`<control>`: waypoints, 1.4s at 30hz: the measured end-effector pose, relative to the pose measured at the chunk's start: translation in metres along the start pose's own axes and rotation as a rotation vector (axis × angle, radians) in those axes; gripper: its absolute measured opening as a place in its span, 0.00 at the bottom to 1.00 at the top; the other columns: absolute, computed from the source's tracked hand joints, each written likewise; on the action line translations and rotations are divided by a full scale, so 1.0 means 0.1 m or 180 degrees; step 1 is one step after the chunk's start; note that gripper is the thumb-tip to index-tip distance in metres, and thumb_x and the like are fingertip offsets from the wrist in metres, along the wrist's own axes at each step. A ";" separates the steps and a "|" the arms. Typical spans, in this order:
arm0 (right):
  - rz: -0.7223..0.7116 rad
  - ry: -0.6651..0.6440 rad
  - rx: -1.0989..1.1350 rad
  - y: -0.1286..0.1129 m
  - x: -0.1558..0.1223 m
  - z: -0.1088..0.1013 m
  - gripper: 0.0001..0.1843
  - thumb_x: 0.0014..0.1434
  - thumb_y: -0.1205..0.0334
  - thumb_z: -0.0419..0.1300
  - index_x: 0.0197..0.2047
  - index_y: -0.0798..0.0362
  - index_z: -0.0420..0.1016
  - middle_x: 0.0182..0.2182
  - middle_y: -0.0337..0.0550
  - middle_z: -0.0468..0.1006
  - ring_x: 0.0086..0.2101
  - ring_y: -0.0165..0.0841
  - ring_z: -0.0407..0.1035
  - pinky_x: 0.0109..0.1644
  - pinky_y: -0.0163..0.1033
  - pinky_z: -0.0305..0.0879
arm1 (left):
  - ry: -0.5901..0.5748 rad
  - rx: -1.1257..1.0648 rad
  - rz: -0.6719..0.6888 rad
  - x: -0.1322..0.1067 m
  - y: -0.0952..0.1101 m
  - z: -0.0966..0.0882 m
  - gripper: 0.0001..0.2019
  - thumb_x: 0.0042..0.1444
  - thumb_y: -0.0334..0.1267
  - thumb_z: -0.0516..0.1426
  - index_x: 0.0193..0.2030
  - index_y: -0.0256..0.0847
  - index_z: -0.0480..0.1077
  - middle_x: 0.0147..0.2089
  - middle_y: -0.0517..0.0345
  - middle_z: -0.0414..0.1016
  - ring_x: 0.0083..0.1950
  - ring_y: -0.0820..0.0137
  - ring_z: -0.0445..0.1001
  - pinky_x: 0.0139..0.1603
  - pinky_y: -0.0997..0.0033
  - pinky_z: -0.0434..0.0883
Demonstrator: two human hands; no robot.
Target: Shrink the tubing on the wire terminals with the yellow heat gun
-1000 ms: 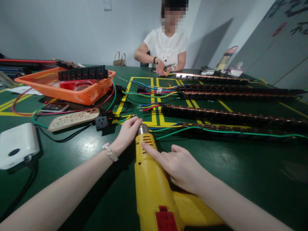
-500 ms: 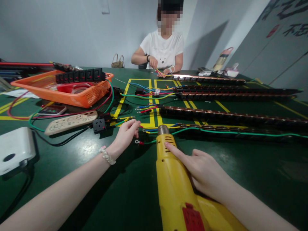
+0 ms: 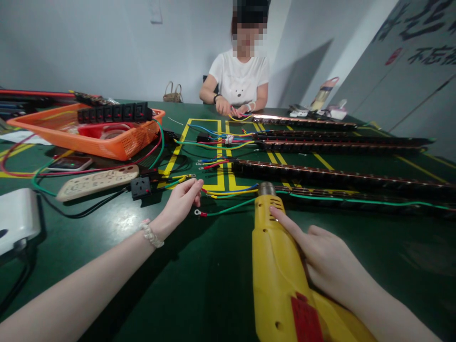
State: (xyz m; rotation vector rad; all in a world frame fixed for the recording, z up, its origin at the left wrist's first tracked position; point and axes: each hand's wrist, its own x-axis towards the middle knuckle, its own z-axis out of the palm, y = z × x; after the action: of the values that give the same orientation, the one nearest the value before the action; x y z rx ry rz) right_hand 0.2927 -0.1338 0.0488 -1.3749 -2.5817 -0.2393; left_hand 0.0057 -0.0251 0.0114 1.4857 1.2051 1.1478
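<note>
My right hand (image 3: 331,256) is wrapped round a yellow heat gun (image 3: 272,266), with its index finger stretched along the vented barrel. The metal nozzle (image 3: 266,188) points away from me, over the wires near the end of the closest long black strip (image 3: 338,195). My left hand (image 3: 182,202) is closed in a pinch at the left end of the thin coloured wires (image 3: 231,193) from that strip; its fingertips hide the wire ends. Just below the fingers, a green wire (image 3: 231,207) with a red-sleeved ring terminal (image 3: 199,213) lies loose on the table.
More black strips (image 3: 320,172) with wire tails lie across the green table (image 3: 199,285). On the left are an orange basket (image 3: 124,151), a beige power strip (image 3: 96,183), a black socket adapter (image 3: 141,187) and a white device (image 3: 17,218). Opposite, a person handles wires.
The heat gun in my right hand has shifted right, away from my left hand, uncovering more wire between them. My left hand keeps its pinch. The view has turned slightly.
</note>
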 end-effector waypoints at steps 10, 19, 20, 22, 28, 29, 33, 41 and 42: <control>-0.0151 -0.0060 0.0065 -0.06 0.03 0.01 0.43 0.49 0.80 0.45 0.68 0.55 0.39 0.16 0.32 0.64 0.18 0.32 0.59 0.24 0.34 0.52 | 0.0077 -0.0038 0.0120 -0.01 0.03 0.03 0.18 0.57 0.53 0.52 0.27 0.39 0.61 0.24 0.65 0.62 0.22 0.78 0.64 0.22 0.79 0.62; -0.0286 -0.0093 0.0181 -0.19 0.14 0.06 0.43 0.49 0.78 0.45 0.68 0.54 0.38 0.16 0.31 0.64 0.18 0.32 0.57 0.25 0.35 0.49 | 0.0025 0.0005 0.0128 0.01 -0.01 0.03 0.19 0.57 0.54 0.52 0.27 0.39 0.62 0.22 0.65 0.62 0.21 0.76 0.64 0.22 0.78 0.62; -0.0330 -0.0104 0.0209 -0.23 0.17 0.07 0.43 0.49 0.78 0.45 0.68 0.54 0.39 0.17 0.31 0.64 0.18 0.32 0.56 0.26 0.35 0.49 | 0.0027 0.0048 0.0127 0.01 -0.01 0.03 0.19 0.57 0.54 0.51 0.27 0.39 0.63 0.22 0.64 0.62 0.21 0.76 0.64 0.21 0.78 0.61; -0.0429 -0.0154 0.0246 -0.30 0.24 0.10 0.44 0.48 0.77 0.46 0.68 0.54 0.39 0.17 0.32 0.65 0.19 0.33 0.56 0.26 0.36 0.48 | 0.0032 0.0136 0.0129 0.01 -0.01 0.03 0.19 0.58 0.54 0.50 0.27 0.39 0.63 0.21 0.64 0.63 0.21 0.76 0.64 0.21 0.78 0.61; -0.0565 -0.0618 0.0196 -0.55 0.49 0.11 0.47 0.48 0.77 0.48 0.69 0.54 0.36 0.26 0.37 0.76 0.24 0.33 0.64 0.34 0.39 0.51 | -0.0020 0.0126 0.0203 0.02 -0.03 0.02 0.18 0.58 0.53 0.50 0.27 0.40 0.61 0.20 0.65 0.61 0.21 0.76 0.62 0.22 0.77 0.60; -0.0594 -0.0683 0.0215 -0.59 0.53 0.11 0.47 0.48 0.77 0.49 0.69 0.53 0.35 0.29 0.38 0.77 0.25 0.33 0.65 0.35 0.40 0.51 | -0.0016 0.0124 0.0213 0.02 -0.03 0.02 0.18 0.58 0.53 0.50 0.27 0.40 0.61 0.21 0.65 0.61 0.21 0.76 0.62 0.22 0.77 0.60; -0.0692 -0.0791 0.0193 -0.66 0.63 0.12 0.48 0.49 0.75 0.51 0.70 0.54 0.34 0.30 0.39 0.77 0.27 0.34 0.66 0.36 0.41 0.49 | 0.0033 0.0194 0.0273 0.02 -0.03 0.02 0.18 0.59 0.52 0.51 0.27 0.40 0.61 0.21 0.65 0.60 0.22 0.76 0.61 0.23 0.77 0.58; -0.0703 -0.0426 0.0208 -0.68 0.59 0.11 0.42 0.52 0.77 0.48 0.69 0.57 0.39 0.33 0.41 0.75 0.30 0.34 0.65 0.37 0.43 0.46 | -0.0050 0.0424 0.0219 0.00 0.04 0.01 0.15 0.59 0.46 0.50 0.26 0.39 0.63 0.22 0.64 0.61 0.24 0.74 0.61 0.24 0.76 0.57; -0.0685 -0.0407 0.0206 -0.69 0.58 0.11 0.42 0.52 0.78 0.48 0.69 0.57 0.40 0.33 0.40 0.74 0.30 0.34 0.64 0.36 0.43 0.46 | -0.0065 0.0476 0.0224 -0.01 0.05 0.01 0.15 0.59 0.46 0.50 0.25 0.39 0.63 0.22 0.64 0.61 0.25 0.74 0.60 0.24 0.76 0.57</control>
State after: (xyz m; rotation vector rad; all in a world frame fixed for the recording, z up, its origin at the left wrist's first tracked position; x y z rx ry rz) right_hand 0.2026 -0.1228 0.0500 -1.1250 -2.8178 -0.1017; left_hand 0.0073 -0.0264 0.0156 1.6595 1.2562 1.1063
